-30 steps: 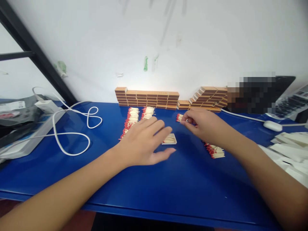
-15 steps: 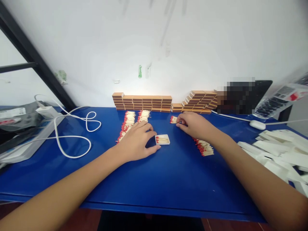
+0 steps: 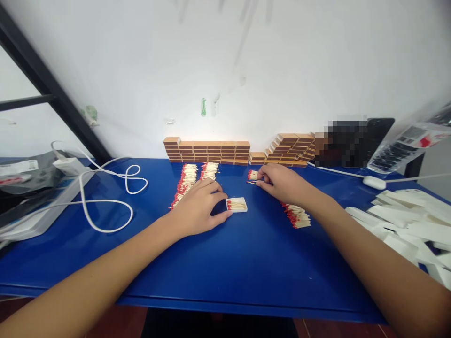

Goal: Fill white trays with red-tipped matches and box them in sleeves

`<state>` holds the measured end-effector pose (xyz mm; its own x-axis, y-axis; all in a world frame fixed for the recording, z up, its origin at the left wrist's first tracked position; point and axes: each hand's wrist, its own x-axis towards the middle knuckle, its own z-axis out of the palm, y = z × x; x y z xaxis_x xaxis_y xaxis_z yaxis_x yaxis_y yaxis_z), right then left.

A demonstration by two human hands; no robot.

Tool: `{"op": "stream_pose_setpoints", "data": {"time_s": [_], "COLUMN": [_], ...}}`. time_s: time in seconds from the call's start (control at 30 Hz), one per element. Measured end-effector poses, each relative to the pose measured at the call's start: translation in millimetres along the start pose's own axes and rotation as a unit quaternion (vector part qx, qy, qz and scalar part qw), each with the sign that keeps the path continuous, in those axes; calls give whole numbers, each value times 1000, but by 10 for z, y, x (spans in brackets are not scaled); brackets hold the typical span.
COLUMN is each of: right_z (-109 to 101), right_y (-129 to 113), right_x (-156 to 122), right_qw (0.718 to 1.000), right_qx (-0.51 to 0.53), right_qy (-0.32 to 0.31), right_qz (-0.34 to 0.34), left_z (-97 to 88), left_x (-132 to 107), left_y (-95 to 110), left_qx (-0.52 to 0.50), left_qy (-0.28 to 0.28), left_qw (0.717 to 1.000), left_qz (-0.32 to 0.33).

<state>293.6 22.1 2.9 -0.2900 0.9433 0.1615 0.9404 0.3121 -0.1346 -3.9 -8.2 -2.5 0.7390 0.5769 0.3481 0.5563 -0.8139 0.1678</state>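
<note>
A small white matchbox tray (image 3: 241,210) lies on the blue table with several red-tipped matches (image 3: 237,204) in it. My left hand (image 3: 199,206) rests palm down at the tray's left end, fingers apart, the thumb tip by its near left corner. Under and behind that hand run two long rows of matches (image 3: 186,176). My right hand (image 3: 282,180) pinches a match (image 3: 251,182) between thumb and forefinger, just in front of a small group of matches (image 3: 252,174). Another pile of matches (image 3: 298,217) lies partly under my right wrist.
Stacked brown matchboxes (image 3: 211,152) line the wall, with a stepped stack (image 3: 289,148) on the right. Many empty white trays (image 3: 405,216) heap at the right. A white cable (image 3: 132,206) loops at the left, and another cable with an inline switch (image 3: 374,182) crosses back right.
My right hand has drawn a match slightly toward me, apart from the small group. My left hand and the tray stay together; the whole view has shifted slightly.
</note>
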Motion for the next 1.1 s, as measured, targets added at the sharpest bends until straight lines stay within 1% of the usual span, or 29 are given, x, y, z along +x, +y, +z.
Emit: {"op": "stream_pose_setpoints", "data": {"time_s": [0.13, 0.37, 0.6, 0.67, 0.8, 0.97, 1.1], "right_z": [1, 51, -10, -8, 58, 147, 147], "right_y": [32, 31, 5, 8, 4, -10, 10], "right_x": [7, 15, -14, -15, -5, -2, 3], "right_qw": [1000, 998, 996, 997, 999, 999, 999], "right_qx": [-13, -56, -65, -60, -44, -40, -14], "right_qy": [-19, -32, -57, -49, -11, 10, 21], "right_qz": [10, -10, -3, -6, -27, -36, -30], "left_z": [-10, -3, -14, -10, 0, 13, 15], "left_x": [2, 5, 2, 1, -3, -10, -13], "left_y": [4, 0, 3, 5, 5, 2, 6], "left_qx": [0, -1, 3, 8, 11, 9, 8], "left_qy": [-9, -3, -12, -3, 20, 20, 19], "left_qw": [1000, 1000, 1000, 1000, 1000, 1000, 1000], "left_qz": [-4, -3, -8, -8, 3, 8, 9]}}
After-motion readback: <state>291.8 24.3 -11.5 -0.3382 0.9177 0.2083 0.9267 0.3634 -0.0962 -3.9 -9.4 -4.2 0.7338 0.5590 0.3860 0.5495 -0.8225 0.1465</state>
